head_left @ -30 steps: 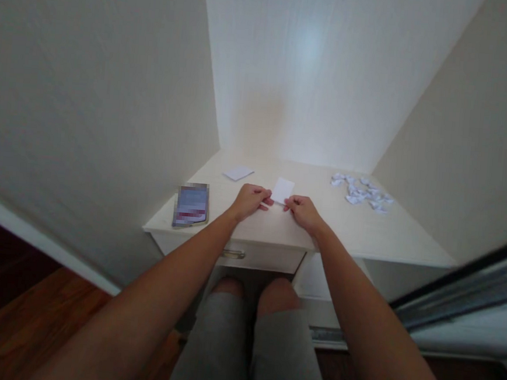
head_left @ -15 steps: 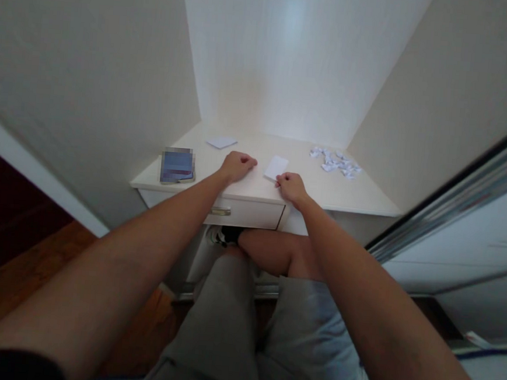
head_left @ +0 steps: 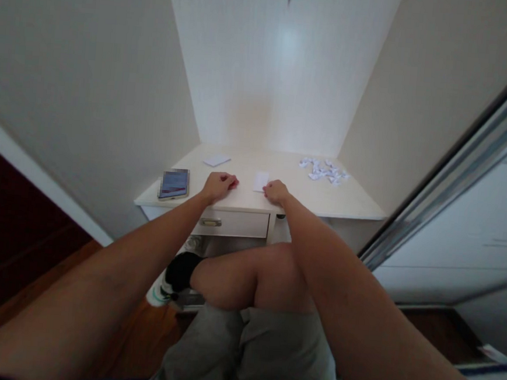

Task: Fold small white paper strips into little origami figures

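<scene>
A small white paper square [head_left: 261, 180] lies flat on the cream desk [head_left: 323, 201] near its front edge. My right hand [head_left: 275, 191] rests on the desk with curled fingers touching the paper's right corner. My left hand [head_left: 219, 185] sits on the desk a short way left of the paper, fingers curled under, nothing visible in them. Another white paper [head_left: 216, 160] lies farther back on the left.
A phone [head_left: 174, 184] lies at the desk's left front corner. Several crumpled or folded white paper bits [head_left: 323, 170] are scattered at the back right. A drawer with a metal handle [head_left: 210, 222] sits under the desktop. Walls close in on three sides; my crossed knee [head_left: 268, 276] is below.
My left hand let go of the paper and moved left onto the desk. The paper now lies flat under my right fingers. My leg crossed over and the view pulled back.
</scene>
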### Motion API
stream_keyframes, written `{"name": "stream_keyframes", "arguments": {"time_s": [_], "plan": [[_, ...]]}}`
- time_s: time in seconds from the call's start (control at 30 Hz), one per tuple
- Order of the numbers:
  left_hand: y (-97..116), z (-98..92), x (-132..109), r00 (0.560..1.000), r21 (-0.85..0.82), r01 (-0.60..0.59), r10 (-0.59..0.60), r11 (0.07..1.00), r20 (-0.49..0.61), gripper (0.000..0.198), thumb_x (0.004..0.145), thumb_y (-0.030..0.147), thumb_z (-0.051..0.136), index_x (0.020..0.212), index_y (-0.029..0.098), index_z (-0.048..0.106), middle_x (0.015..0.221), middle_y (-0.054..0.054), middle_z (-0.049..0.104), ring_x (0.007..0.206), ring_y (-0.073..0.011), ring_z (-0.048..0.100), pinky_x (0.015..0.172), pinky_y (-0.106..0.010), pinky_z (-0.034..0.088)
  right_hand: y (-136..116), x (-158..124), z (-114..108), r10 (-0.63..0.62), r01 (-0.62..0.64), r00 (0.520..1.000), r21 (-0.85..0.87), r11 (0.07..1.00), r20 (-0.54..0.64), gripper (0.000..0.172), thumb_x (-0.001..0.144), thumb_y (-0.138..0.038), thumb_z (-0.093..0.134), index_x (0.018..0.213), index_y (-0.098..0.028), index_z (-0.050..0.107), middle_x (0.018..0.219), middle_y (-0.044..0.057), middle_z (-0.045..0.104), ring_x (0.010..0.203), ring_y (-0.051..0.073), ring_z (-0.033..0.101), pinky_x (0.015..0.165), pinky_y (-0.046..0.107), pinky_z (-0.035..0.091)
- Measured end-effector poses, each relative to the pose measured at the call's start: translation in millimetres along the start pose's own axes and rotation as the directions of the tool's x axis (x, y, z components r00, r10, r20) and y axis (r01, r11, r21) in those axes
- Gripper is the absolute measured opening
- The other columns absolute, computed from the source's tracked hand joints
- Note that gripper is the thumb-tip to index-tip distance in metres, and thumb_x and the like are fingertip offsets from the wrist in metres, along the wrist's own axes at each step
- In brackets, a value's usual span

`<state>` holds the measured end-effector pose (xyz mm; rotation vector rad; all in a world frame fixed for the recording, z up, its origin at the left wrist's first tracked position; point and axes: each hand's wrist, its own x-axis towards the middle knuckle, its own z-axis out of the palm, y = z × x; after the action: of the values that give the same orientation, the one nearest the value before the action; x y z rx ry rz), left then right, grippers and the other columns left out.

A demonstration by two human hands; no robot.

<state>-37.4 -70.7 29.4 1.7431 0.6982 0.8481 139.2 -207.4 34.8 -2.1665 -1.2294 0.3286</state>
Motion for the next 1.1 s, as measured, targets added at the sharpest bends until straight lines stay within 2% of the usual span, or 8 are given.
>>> {"name": "stream_keyframes", "arguments": {"time_s": [0.17,0.37,0.5,0.63,0.83,1.1], "plan": [[-18,0.1,33,0.995,0.101,0.030,-0.039,0.994,0.088,0.037,0.102,0.038,0.068,0.132,0.017,0.064,0.130,-0.012,0.068,0.109,-0.0263,0.071,0.091,-0.047,0.062,9,32,4,-0.074,0.074,0.997,-0.002,0.997,-0.008,0.036,0.103,-0.036,0.068,0.134,-0.019,0.064,0.136,0.011,0.066,0.113,0.027,0.069,0.095,0.048,0.061],[-31,16.9,72,0.970,0.220,-0.110,0.057,0.969,0.236,0.036,0.102,0.038,0.069,0.130,0.017,0.065,0.129,-0.011,0.069,0.107,-0.0260,0.071,0.090,-0.046,0.062,29,51,12,-0.164,0.166,0.986,0.041,0.985,-0.038,0.036,0.103,-0.037,0.068,0.133,-0.018,0.064,0.134,0.011,0.067,0.112,0.026,0.070,0.094,0.048,0.061],[-43,16.3,70,0.942,0.252,-0.171,0.083,0.952,0.325,0.034,0.102,0.038,0.068,0.128,0.016,0.066,0.125,-0.010,0.070,0.104,-0.0250,0.071,0.088,-0.045,0.063,40,51,17,-0.188,0.191,0.981,0.080,0.978,-0.040,0.035,0.103,-0.037,0.068,0.132,-0.018,0.065,0.132,0.011,0.068,0.111,0.026,0.070,0.093,0.047,0.062],[-44,11.7,63,0.923,0.263,-0.201,0.092,0.944,0.375,0.032,0.103,0.038,0.067,0.126,0.016,0.067,0.121,-0.010,0.071,0.100,-0.0233,0.072,0.086,-0.043,0.063,43,50,17,-0.218,0.218,0.976,0.113,0.969,-0.011,0.033,0.103,-0.037,0.068,0.130,-0.017,0.066,0.128,0.010,0.069,0.107,0.025,0.071,0.091,0.046,0.062],[-37,7.3,61,0.920,0.274,-0.233,0.119,0.933,0.374,0.031,0.103,0.038,0.067,0.125,0.016,0.067,0.121,-0.010,0.071,0.099,-0.0231,0.072,0.086,-0.043,0.063,37,48,17,-0.259,0.256,0.966,0.122,0.959,0.011,0.031,0.104,-0.037,0.067,0.128,-0.017,0.067,0.126,0.010,0.070,0.105,0.024,0.072,0.090,0.045,0.062],[-37,4.4,59,0.932,0.279,-0.232,0.132,0.932,0.337,0.031,0.103,0.038,0.067,0.124,0.016,0.067,0.120,-0.009,0.071,0.098,-0.0226,0.072,0.084,-0.042,0.063,32,54,19,-0.248,0.238,0.967,0.151,0.959,0.051,0.032,0.103,-0.037,0.067,0.129,-0.017,0.066,0.127,0.010,0.070,0.106,0.024,0.071,0.090,0.045,0.062]]}}
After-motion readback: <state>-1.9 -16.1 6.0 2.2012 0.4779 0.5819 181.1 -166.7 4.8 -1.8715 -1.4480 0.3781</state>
